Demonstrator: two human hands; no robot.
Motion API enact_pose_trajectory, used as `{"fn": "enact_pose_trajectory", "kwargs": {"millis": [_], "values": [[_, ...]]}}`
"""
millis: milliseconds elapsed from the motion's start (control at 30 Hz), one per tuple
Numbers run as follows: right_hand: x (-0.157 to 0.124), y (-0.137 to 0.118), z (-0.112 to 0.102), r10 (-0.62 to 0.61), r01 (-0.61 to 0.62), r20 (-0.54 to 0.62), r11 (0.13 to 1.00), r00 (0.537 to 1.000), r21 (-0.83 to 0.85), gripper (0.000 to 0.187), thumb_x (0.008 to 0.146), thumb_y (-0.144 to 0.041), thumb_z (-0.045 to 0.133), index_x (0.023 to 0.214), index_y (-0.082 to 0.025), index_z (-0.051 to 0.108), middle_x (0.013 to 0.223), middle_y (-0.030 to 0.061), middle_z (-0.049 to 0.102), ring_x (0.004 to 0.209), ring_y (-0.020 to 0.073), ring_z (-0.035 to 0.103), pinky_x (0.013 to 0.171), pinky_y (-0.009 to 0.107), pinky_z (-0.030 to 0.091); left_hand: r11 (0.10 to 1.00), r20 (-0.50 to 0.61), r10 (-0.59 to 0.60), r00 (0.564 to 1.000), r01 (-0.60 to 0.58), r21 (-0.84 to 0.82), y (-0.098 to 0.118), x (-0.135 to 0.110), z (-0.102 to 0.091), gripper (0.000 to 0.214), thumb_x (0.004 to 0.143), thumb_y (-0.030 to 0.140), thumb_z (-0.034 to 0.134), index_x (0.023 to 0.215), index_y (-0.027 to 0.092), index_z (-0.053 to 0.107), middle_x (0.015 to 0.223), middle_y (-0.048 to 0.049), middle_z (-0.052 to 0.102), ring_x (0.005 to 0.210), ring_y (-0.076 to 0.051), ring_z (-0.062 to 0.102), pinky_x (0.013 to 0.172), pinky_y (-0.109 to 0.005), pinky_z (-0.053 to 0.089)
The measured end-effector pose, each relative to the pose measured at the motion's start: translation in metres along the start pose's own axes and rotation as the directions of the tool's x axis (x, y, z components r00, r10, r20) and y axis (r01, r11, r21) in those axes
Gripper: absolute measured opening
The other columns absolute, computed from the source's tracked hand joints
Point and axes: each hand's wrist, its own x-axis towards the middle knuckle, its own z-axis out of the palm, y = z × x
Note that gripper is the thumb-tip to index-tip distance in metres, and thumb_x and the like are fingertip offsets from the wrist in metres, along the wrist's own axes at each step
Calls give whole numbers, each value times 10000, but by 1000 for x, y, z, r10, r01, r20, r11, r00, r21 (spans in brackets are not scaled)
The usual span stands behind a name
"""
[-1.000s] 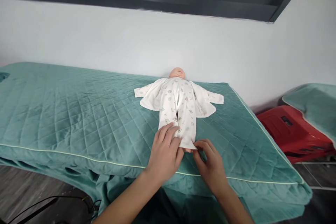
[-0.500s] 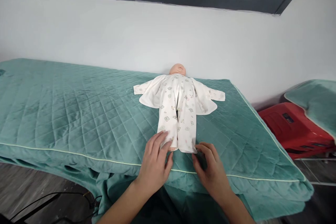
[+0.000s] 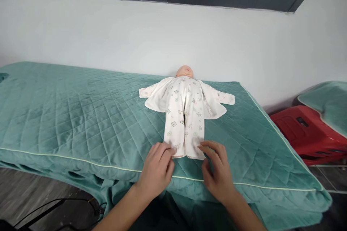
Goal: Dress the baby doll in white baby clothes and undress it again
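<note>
Head camera looks down over a doll (image 3: 184, 72) that lies on its back on the teal quilted cover (image 3: 81, 115), head toward the white wall (image 3: 108, 32) and feet toward me. My left hand (image 3: 158, 168) has its fingertips on the hem of one leg of the printed trousers (image 3: 184, 122); my right hand (image 3: 217, 171) arches over the hem of the other leg. The fingers of both hands are loosely spread, not fisted. The thumbs sit low beside the cloth, and I cannot tell whether either hand actually pinches a cuff or only rests on it.

As I read it, the lower half is close to finished. The trousers run from the waist to the cuffs, both legs lie straight and side by side, and the cuffs sit flat near the piped edge of the cover. No feet show past the hems, so the legs may want a last tug or smoothing.

The upper half looks undone: the white jacket (image 3: 155, 97) is spread open on both sides, sleeves out flat, front panels not closed over the chest.

Off to my right — apart from the bed — sits a red plastic object (image 3: 303, 133).
</note>
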Motion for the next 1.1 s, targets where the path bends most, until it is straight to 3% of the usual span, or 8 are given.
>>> {"fn": "enact_pose_trajectory", "kwargs": {"millis": [200,333,400,500,600,767,967,1100], "values": [[27,61,7,134,-153,-161,982,978,-112,540,806,-19,436,1293,-233,531,1263,131,567,1207,302,533,1009,564,478,988,55,65,996,-56,-144,-2,-1,-19,245,872,31,488,1019,193,598,992,-71,643,893,-196,597,799,-368,510],[66,107,19,133,-143,-55,954,990,-264,496,801,-42,469,1271,-159,579,1290,164,576,1240,329,478,1069,566,438,978,11,-39,999,40,-203,-41,23,-14,211,921,97,459,1045,188,604,1033,-80,662,971,-198,629,850,-364,550],[86,119,25,103,-90,25,949,994,-302,390,849,-75,479,1197,-157,632,1237,156,619,1218,328,476,1074,545,429,993,-18,-111,994,111,-25,-69,45,-3,282,909,99,449,1120,179,619,1091,-96,672,1052,-233,619,938,-432,543],[107,126,30,60,-9,152,947,987,-320,280,917,-136,473,1088,-173,691,1150,145,659,1142,318,504,1048,506,433,981,19,-98,995,93,168,-102,80,16,416,878,105,489,1278,145,595,1293,-150,627,1254,-285,554,1092,-507,471],[111,128,32,60,6,215,956,975,-293,272,906,-139,501,1078,-174,709,1132,137,670,1098,306,524,1012,467,451,978,162,-28,986,-6,207,-119,108,29,394,907,153,491,1279,133,620,1330,-154,625,1351,-286,502,1173,-484,403],[103,125,30,96,-44,157,952,983,-304,308,913,-184,533,1180,-171,686,1268,150,626,1148,323,514,982,488,463,989,314,45,948,-86,118,-124,132,35,342,936,257,521,1228,157,669,1299,-138,667,1286,-291,567,1131,-441,442],[106,122,32,4,54,235,970,972,-239,334,954,-178,456,1185,-200,697,1179,141,647,1115,315,533,979,492,462,998,347,16,938,-33,45,-124,150,41,405,912,356,584,1253,148,655,1339,-139,659,1242,-318,602,1052,-438,498],[109,124,35,71,-7,221,961,973,-277,333,970,-205,438,1186,-191,690,1114,143,634,1050,303,552,957,486,469,999,307,-20,952,5,50,-123,159,45,313,883,320,609,1125,144,701,1213,-132,717,1153,-326,648,1013,-443,518]]}}
